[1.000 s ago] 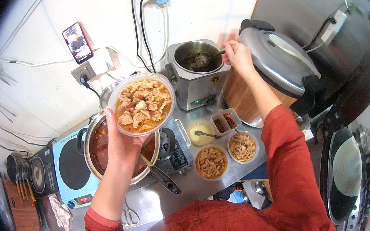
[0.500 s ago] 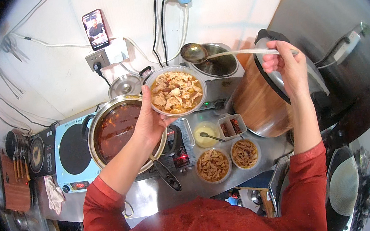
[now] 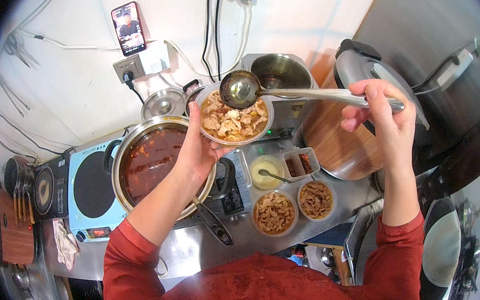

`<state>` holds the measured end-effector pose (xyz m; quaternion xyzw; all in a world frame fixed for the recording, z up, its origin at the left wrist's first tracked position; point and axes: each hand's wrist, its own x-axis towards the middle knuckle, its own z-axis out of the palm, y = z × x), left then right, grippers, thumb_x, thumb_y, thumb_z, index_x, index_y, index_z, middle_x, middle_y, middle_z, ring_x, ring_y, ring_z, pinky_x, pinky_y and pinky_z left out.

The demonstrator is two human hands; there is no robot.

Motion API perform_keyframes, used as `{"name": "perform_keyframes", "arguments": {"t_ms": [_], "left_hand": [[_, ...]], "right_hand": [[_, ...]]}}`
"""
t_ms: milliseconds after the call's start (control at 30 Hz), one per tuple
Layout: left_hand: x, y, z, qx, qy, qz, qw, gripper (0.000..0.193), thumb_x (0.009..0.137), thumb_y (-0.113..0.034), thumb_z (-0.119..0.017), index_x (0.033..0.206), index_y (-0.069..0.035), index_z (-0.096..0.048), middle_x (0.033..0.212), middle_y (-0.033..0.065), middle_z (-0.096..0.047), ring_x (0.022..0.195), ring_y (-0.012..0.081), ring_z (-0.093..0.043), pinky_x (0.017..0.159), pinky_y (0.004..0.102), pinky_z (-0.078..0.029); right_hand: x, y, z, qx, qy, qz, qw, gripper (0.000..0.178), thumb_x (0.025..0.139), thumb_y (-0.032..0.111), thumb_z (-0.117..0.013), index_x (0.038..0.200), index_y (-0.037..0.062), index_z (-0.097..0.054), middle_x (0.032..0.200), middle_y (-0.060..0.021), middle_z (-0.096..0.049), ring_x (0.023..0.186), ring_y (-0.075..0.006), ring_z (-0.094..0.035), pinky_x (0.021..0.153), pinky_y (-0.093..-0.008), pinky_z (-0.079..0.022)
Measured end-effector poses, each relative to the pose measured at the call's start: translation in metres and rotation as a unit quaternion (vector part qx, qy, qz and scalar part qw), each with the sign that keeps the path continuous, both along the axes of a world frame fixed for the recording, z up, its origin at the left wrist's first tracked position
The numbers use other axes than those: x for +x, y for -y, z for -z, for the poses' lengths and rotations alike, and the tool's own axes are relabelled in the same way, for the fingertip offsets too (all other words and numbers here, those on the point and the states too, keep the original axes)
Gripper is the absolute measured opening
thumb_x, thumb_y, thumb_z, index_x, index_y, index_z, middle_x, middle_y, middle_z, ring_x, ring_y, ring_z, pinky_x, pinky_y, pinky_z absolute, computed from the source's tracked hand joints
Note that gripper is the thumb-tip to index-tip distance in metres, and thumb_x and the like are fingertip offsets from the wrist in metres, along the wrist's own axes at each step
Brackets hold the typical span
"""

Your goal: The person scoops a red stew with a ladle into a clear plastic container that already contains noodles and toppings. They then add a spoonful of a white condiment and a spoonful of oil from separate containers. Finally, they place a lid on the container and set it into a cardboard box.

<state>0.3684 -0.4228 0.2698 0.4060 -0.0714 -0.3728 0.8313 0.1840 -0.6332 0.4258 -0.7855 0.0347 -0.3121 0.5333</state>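
Observation:
My left hand (image 3: 193, 159) grips a clear round plastic bowl (image 3: 242, 142) from its left side and beneath. Pale cooked meat pieces (image 3: 228, 127) in yellowish broth fill it. A metal ladle (image 3: 311, 93) is held by its handle in my right hand (image 3: 390, 112). The ladle's cup hangs over the far right part of the bowl, covering some of the meat. Below my left forearm stands a steel pot (image 3: 116, 180) of dark red broth, partly hidden by the arm. A black-handled utensil (image 3: 214, 225) leans out over its near rim.
Two tubs of meat (image 3: 275, 213) (image 3: 317, 199), a cup of pale liquid with a spoon (image 3: 264, 165) and a divided spice box (image 3: 311, 159) sit on the steel counter. Behind are a deep metal container (image 3: 281, 73) and a phone (image 3: 128, 29). A blue hotplate (image 3: 98, 188) stands left, a wood-patterned cooker (image 3: 341, 146) right.
The ladle's cup has moved down and left, from above the deep metal container to over the plastic bowl. My right hand has shifted slightly right and lower; my left hand still holds the bowl.

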Motion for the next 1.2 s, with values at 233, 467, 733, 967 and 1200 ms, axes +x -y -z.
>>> {"name": "perform_keyframes", "arguments": {"t_ms": [233,467,733,967,1200], "left_hand": [[-0.001,0.001,-0.005,-0.017,-0.006,-0.002,1.000,0.082,0.085,-0.074,-0.040,0.140,-0.013,-0.037,0.136,0.0085,-0.050,0.120,0.0214,-0.054,0.099,0.0420,-0.046],[-0.003,0.007,-0.008,-0.010,-0.009,0.005,1.000,0.082,0.085,-0.074,-0.041,0.138,-0.011,-0.039,0.132,0.0096,-0.054,0.112,0.0210,-0.060,0.096,0.0407,-0.050],[-0.003,0.013,-0.004,0.007,-0.004,-0.002,1.000,0.081,0.086,-0.074,-0.035,0.141,-0.014,-0.037,0.137,0.0102,-0.050,0.122,0.0258,-0.054,0.098,0.0422,-0.049],[0.001,-0.008,-0.007,0.016,0.042,-0.030,0.999,0.088,0.082,-0.079,-0.035,0.143,-0.015,-0.036,0.140,0.0096,-0.047,0.125,0.0255,-0.051,0.099,0.0437,-0.048],[-0.009,-0.050,-0.024,0.013,0.039,-0.114,0.993,0.081,0.088,-0.074,-0.031,0.142,-0.015,-0.037,0.141,0.0101,-0.046,0.126,0.0271,-0.049,0.098,0.0450,-0.049]], "right_hand": [[-0.001,0.003,0.001,-0.011,0.006,0.005,1.000,0.029,0.099,0.021,-0.049,0.099,-0.0035,-0.064,0.079,-0.0097,-0.067,0.064,-0.0137,-0.065,0.058,-0.0252,-0.055],[0.001,0.001,0.006,-0.009,0.018,-0.002,1.000,0.030,0.099,0.025,-0.050,0.100,-0.0017,-0.064,0.075,-0.0104,-0.067,0.060,-0.0149,-0.065,0.057,-0.0241,-0.053],[0.006,0.008,0.012,0.066,0.018,0.040,0.997,0.028,0.099,0.022,-0.051,0.099,-0.0029,-0.064,0.078,-0.0112,-0.066,0.064,-0.0149,-0.065,0.056,-0.0256,-0.054],[0.044,0.069,0.044,0.119,0.034,0.073,0.990,0.033,0.099,0.027,-0.049,0.105,-0.0033,-0.061,0.080,-0.0137,-0.067,0.064,-0.0173,-0.067,0.059,-0.0277,-0.055],[0.119,0.106,0.134,-0.134,-0.051,0.117,0.983,0.021,0.094,0.018,-0.056,0.101,0.0019,-0.068,0.081,-0.0124,-0.069,0.066,-0.0167,-0.068,0.059,-0.0301,-0.053]]}}
